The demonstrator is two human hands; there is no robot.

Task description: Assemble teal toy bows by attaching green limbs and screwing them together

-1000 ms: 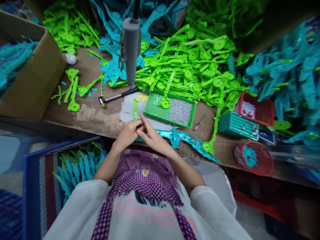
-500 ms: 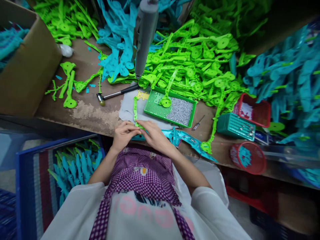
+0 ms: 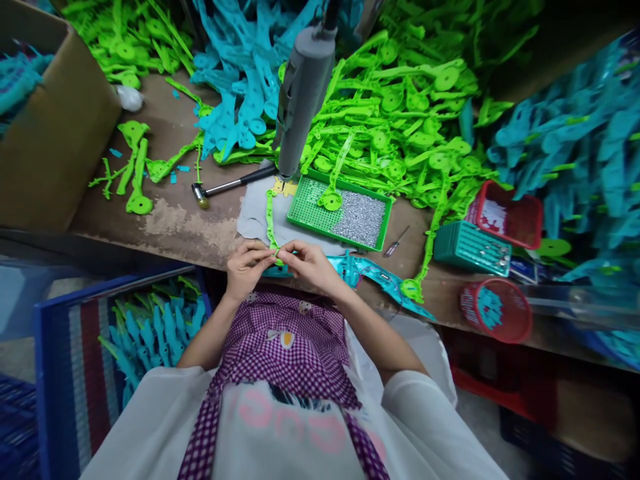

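In the head view, my left hand [image 3: 247, 267] and my right hand [image 3: 311, 265] meet at the front edge of the table, fingertips nearly touching. Between them is the lower end of a narrow bright green plastic part [image 3: 270, 220], which points away from me over a grey cloth [image 3: 253, 212]. My left fingers are closed on that end. The right thumb and forefinger are pinched together there; whatever small thing they hold is hidden. Under and beside my hands lies a turquoise plastic shell [image 3: 373, 275], stretching to the right, with a thin wire along it.
A grey electric screwdriver [image 3: 305, 100] hangs just beyond my hands. Behind the cloth are a green tray [image 3: 320, 228] of small metal screws and a hammer [image 3: 220, 189]. Piles of green parts [image 3: 390, 100] fill the back. A red basket [image 3: 520, 313] stands right, a blue crate [image 3: 45, 347] left.
My right hand has drawn its fingers from lying flat over the green part's end into a pinch. The hanging screwdriver has swung slightly right and nearer. My left hand stays about in place.
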